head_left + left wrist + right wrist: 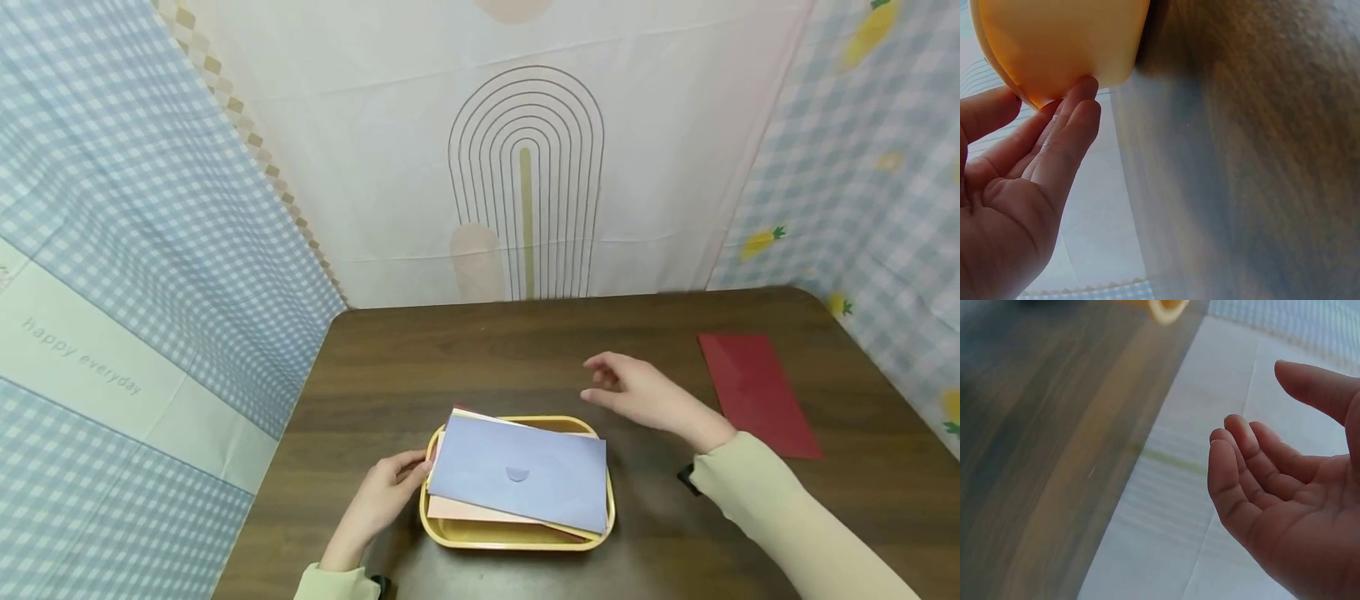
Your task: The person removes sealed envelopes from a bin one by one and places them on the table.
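Note:
A yellow plastic tray (517, 546) stands on the table with several envelopes stacked in it. On top lies a blue-grey envelope (517, 471) with a small half-round flap, set askew over the rim; peach, yellow and dark red edges show beneath it. My left hand (382, 498) pinches the tray's left rim, and in the left wrist view its thumb and fingers meet on the tray wall (1072, 44). Up and right of the tray hovers my right hand (637, 392), loosely curved, holding nothing; the right wrist view shows its thumb and fingers apart.
A red envelope (757, 396) lies flat on the right part of the brown wooden table (420, 358), beyond the right forearm. Patterned cloths hang at the back (375, 167) and along both sides of the table.

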{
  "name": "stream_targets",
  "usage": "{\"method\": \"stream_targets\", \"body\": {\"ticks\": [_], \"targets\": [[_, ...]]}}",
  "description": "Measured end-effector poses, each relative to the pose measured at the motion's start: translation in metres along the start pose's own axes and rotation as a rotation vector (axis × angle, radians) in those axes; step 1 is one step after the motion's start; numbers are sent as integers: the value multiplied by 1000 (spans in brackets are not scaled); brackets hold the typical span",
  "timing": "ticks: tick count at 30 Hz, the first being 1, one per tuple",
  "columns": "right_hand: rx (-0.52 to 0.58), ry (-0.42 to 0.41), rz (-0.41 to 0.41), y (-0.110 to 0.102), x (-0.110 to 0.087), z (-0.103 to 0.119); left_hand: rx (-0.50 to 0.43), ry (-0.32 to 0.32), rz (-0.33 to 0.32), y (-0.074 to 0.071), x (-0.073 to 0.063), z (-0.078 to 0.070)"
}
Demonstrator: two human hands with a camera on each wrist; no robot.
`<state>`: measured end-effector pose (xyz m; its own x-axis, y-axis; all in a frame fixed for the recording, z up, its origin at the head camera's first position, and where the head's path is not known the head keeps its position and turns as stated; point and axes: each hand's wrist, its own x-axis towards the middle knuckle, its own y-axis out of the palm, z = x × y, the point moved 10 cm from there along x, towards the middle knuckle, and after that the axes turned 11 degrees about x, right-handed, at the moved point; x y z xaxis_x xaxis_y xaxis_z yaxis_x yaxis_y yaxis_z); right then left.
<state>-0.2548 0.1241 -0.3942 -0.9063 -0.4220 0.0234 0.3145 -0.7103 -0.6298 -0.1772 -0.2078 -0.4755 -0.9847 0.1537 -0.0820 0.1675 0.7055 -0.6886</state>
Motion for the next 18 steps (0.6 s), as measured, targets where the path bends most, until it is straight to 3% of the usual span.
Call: {"method": "stream_targets", "body": {"ticks": [5, 11, 18], "targets": [[-62, -75, 90, 35, 8, 21, 4, -9, -14, 1, -1, 0], [-80, -90, 183, 79, 5, 33, 10, 17, -2, 4, -4, -3], [-117, -105, 227, 102, 3, 45, 27, 28, 4, 2, -4, -5]]}}
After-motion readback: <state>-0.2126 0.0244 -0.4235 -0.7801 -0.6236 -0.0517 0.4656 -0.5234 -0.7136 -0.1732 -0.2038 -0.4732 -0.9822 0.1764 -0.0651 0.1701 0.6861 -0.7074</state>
